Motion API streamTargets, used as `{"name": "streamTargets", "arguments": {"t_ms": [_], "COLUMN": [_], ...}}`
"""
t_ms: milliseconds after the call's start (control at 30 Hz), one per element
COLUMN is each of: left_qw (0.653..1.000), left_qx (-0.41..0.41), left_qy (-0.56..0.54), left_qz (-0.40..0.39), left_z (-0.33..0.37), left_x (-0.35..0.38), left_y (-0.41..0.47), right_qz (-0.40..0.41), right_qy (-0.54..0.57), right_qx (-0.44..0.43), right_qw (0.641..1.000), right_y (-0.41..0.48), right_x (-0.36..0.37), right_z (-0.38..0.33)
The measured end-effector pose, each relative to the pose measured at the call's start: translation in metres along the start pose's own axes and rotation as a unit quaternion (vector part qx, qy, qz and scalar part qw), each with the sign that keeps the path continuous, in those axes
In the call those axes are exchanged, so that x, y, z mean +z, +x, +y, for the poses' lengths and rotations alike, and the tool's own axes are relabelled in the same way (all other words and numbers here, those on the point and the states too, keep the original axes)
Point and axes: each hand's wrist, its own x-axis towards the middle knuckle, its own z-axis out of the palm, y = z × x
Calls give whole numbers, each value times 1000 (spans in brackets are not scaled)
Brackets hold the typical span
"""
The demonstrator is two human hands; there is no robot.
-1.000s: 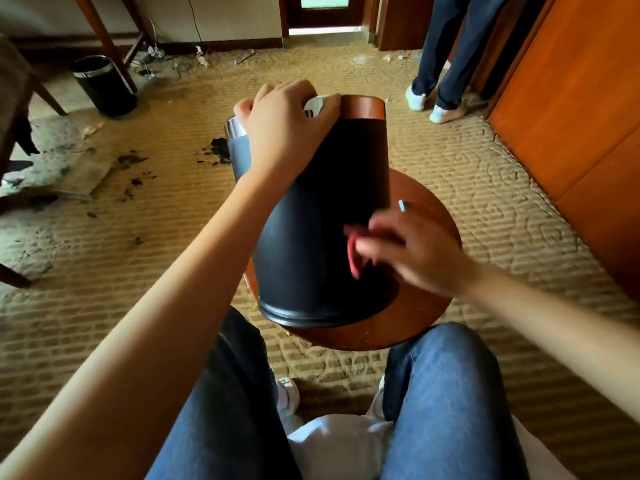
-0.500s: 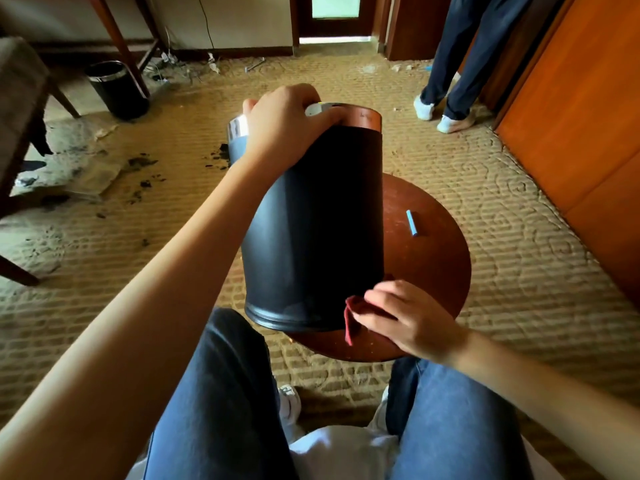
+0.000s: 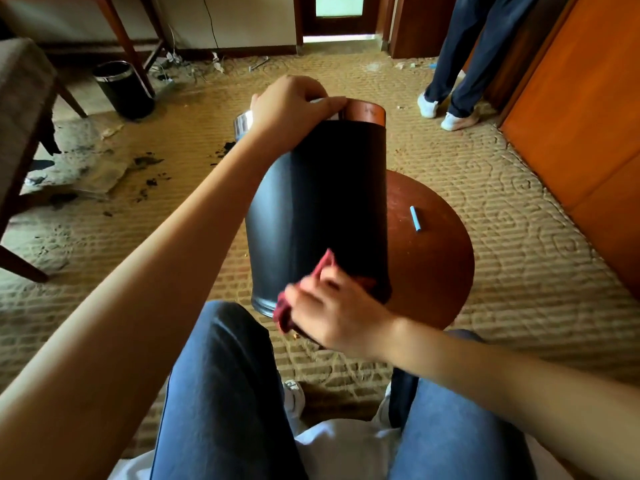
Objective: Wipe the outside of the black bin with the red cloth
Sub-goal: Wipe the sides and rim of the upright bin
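Note:
The black bin (image 3: 322, 209) stands tilted on the round wooden table (image 3: 433, 265), its shiny metal rim at the top. My left hand (image 3: 291, 105) grips that rim from above and steadies the bin. My right hand (image 3: 332, 313) holds the red cloth (image 3: 304, 292) bunched against the bin's lower front wall, near the base. Most of the cloth is hidden under my fingers.
A blue stick (image 3: 415, 218) lies on the table right of the bin. A second black bin (image 3: 123, 88) stands at the far left by a chair (image 3: 24, 98). A person's legs (image 3: 471, 64) stand at the back right beside orange wooden panels (image 3: 581, 116). Dark dirt spots the carpet (image 3: 145, 174).
My right hand with the cloth slid down the bin's side from mid-height to the base, then across toward the front. My left hand kept its grip on the rim.

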Motion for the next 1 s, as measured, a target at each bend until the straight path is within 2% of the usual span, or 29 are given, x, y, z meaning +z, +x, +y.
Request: {"name": "streamTargets", "arguments": {"t_ms": [33,100,133,200,267,333,433,533,633,700,800,900,933,1000], "left_qw": [1000,1000,1000,999,999,1000,1000,999,1000,1000,1000,999,998,997], "left_qx": [2,3,3,5,4,-5,-11,-7,1,1,2,12,10,-2], "left_qy": [0,10,17,27,28,6,-24,-28,-2,7,-6,-28,-44,-73], "left_qz": [4,17,25,33,22,1,-9,-14,3,9,4,-27,-33,-41], "left_z": [0,1,2,4,3,2,-1,-1,1,1,-3,-5,-6,-9], "left_x": [0,1,2,2,1,-2,-4,-4,-1,0,-2,-4,-5,-5], "left_y": [-2,-6,-8,-9,-8,-5,-7,-10,-13,-14,-14,-11,-11,-8], "right_qz": [-30,-28,-6,51,64,68,50,-58,-69,-22,51,81,88,72], "right_qy": [-7,-37,-59,-104,-139,-123,-72,-30,-36,-67,-136,-148,-134,-72], "right_qx": [-43,-72,-48,54,158,205,155,44,3,32,143,228,229,165], "right_qw": [999,996,997,992,975,969,984,997,997,997,979,959,960,981], "right_y": [-7,-2,9,39,62,69,43,4,4,27,65,76,70,43], "right_x": [0,-2,-5,-14,-23,-22,-4,3,-1,-11,-29,-34,-28,-10], "right_z": [-4,15,30,64,82,74,25,-27,-9,27,83,90,78,42]}}
